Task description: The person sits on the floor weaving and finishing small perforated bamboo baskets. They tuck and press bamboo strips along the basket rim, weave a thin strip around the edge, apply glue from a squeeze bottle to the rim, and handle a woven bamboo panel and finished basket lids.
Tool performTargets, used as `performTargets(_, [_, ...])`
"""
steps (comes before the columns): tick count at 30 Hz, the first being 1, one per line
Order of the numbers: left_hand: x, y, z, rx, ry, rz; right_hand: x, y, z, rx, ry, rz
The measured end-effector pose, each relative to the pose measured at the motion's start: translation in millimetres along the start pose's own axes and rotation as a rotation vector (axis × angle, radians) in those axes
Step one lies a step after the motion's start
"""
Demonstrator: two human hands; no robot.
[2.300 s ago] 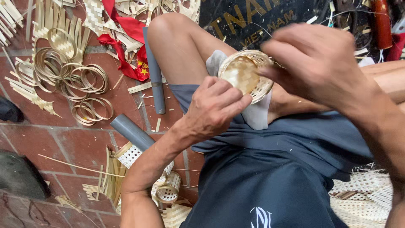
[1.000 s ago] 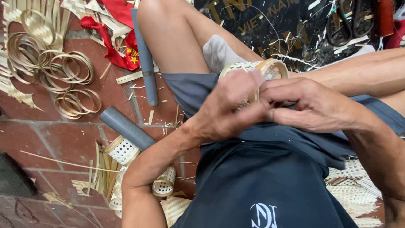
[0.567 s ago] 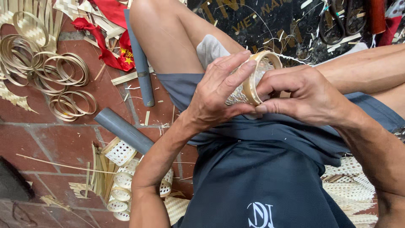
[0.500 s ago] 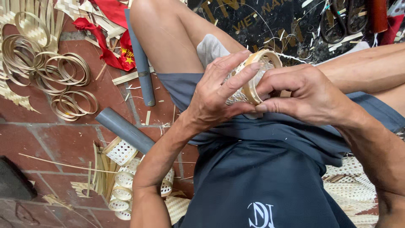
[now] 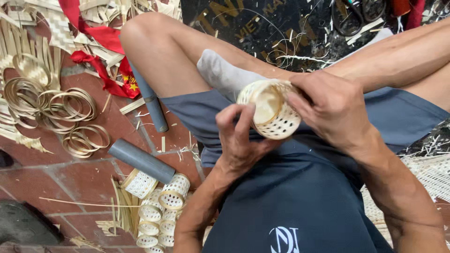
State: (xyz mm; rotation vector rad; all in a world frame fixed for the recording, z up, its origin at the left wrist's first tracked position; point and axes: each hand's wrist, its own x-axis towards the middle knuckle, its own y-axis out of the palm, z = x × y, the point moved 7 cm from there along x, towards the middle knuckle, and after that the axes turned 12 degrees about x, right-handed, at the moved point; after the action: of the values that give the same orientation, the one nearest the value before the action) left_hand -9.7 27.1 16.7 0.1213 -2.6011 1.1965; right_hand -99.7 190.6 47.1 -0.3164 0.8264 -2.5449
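A small woven bamboo basket (image 5: 272, 112), cylindrical with an open lattice wall and a pale rim, is held over my lap with its mouth facing me. My right hand (image 5: 335, 110) grips its far side. My left hand (image 5: 239, 140) supports it from below, thumb and fingers raised along its near rim. A grey sock-covered foot (image 5: 225, 75) lies just behind the basket, across my bent leg.
Several finished small woven baskets (image 5: 161, 206) lie on the brick floor at my left. Two grey tubes (image 5: 140, 161) and coiled bamboo rings (image 5: 61, 107) lie further left. A red cloth (image 5: 101, 47) and bamboo strips are at the top left, woven matting (image 5: 422, 178) at the right.
The basket has been turned in my hands so its mouth faces me. My left hand has slid from over the top to beneath it.
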Motion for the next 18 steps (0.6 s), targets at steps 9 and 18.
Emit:
performTargets(9, [16, 4, 5, -0.131, 0.168, 0.120, -3, 8, 19, -0.231, -0.246, 0.018])
performTargets(18, [28, 4, 8, -0.133, 0.121, 0.222, 2, 17, 4, -0.308, -0.201, 0.122])
